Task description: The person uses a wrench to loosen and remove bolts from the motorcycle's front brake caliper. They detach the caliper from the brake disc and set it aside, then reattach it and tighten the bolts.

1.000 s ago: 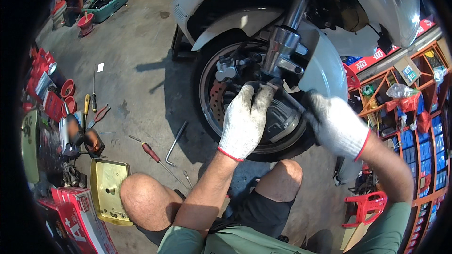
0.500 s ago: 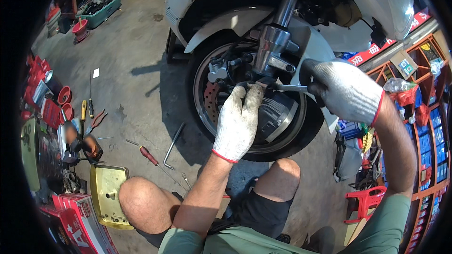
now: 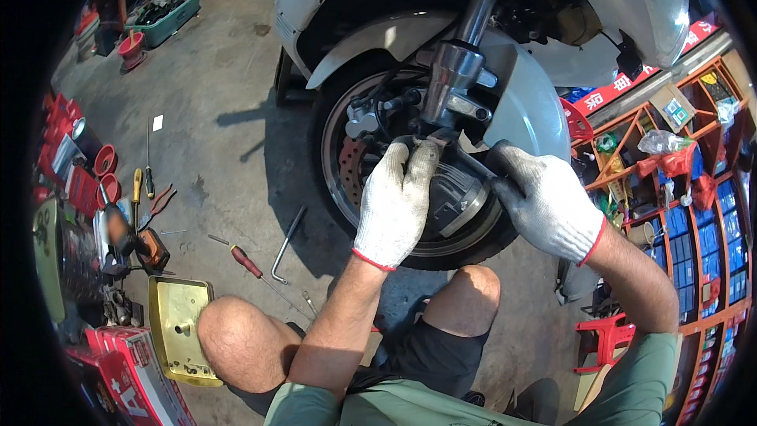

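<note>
Silver metal bar-shaped tool [image 3: 476, 166] slants down-right across the black-tyred wheel [image 3: 461, 203], lower end gripped in the white-gloved right hand [image 3: 546, 199], upper end beside the fingertips of the white-gloved left hand [image 3: 397, 207], whose pinch, if any, I cannot tell.

The ribbed white knitted-cloth gloves [image 3: 556, 205] look matt, the slim grey metal tool [image 3: 475, 164] smooth. The cylindrical silver metal fork leg [image 3: 451, 83] shines; the curved pale-blue plastic-looking fender [image 3: 532, 106] is glossy, the round black rubber tyre [image 3: 449, 262] dull.
</note>
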The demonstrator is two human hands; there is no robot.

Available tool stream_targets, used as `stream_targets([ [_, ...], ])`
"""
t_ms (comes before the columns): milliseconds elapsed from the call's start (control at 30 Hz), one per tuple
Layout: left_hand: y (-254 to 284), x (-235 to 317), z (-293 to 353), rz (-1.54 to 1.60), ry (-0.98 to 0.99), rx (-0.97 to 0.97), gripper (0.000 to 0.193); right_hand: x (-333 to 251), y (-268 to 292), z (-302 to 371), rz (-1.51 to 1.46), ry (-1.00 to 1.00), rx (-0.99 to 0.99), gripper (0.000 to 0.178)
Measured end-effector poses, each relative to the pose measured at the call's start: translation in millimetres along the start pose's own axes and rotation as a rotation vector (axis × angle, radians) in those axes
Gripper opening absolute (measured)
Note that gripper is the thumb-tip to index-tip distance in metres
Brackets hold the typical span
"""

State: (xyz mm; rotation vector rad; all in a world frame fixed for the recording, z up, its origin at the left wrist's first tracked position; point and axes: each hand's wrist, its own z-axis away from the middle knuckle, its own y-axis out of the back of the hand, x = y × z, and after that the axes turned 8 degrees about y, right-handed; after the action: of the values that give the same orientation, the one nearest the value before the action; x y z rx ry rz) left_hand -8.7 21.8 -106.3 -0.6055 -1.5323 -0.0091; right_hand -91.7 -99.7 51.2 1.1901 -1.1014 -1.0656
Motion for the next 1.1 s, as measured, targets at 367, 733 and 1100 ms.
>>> stream_targets([
  [367,-1,-1,0,0.006,0.053,-0.015,0.036,0,17,-4,0.111,0.069,-0.037,0.015],
  [733,-2,-4,0,0.005,-0.005,0.011,0.039,-6,52,-42,0.334,0.027,-0.27,0.017],
  [1100,0,-10,-4,-0.011,0.003,-0.004,0.043,6,0,4,0.019,0.034,-0.042,0.016],
])
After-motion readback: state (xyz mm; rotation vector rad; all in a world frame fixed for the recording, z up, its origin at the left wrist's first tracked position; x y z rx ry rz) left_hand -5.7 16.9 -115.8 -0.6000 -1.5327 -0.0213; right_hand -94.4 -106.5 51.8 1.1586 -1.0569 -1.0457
